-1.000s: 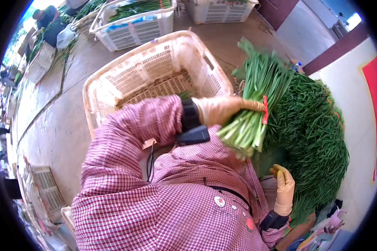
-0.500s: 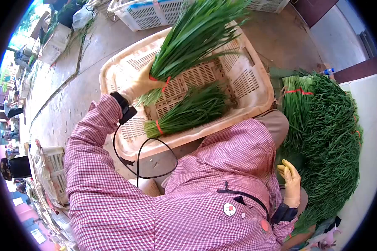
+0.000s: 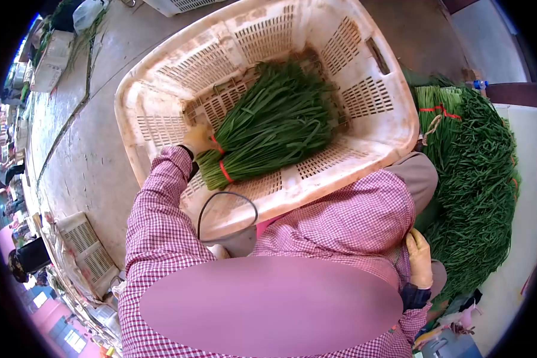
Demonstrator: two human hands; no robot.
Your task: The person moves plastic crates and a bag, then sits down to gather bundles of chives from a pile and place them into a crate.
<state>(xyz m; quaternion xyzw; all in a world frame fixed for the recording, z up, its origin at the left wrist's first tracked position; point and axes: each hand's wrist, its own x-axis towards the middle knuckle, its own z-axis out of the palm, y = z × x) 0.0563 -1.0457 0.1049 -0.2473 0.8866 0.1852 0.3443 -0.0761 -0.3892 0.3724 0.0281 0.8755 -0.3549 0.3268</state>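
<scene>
Two bundles of long green leaves lie side by side in a pale plastic basket (image 3: 155,77), their cut stems to the left. My gloved left hand (image 3: 199,141) is closed round the stem end of the upper bundle (image 3: 274,95), beside its red band. Touching it below is the lower bundle (image 3: 262,152), also tied with a red band. My gloved right hand (image 3: 420,260) rests by my thigh with its fingers stretched out, holding nothing, beside a large pile of green leaves (image 3: 480,173).
Another red-banded bundle (image 3: 438,110) stands at the pile's upper end. A black cable (image 3: 227,194) loops over the basket's near side. A white crate (image 3: 89,250) is at lower left, and another crate (image 3: 176,5) shows at the top edge.
My left hand has carried the held bundle from beside the pile over to the basket and lowered it beside the other bundle. My right hand has stayed near my thigh.
</scene>
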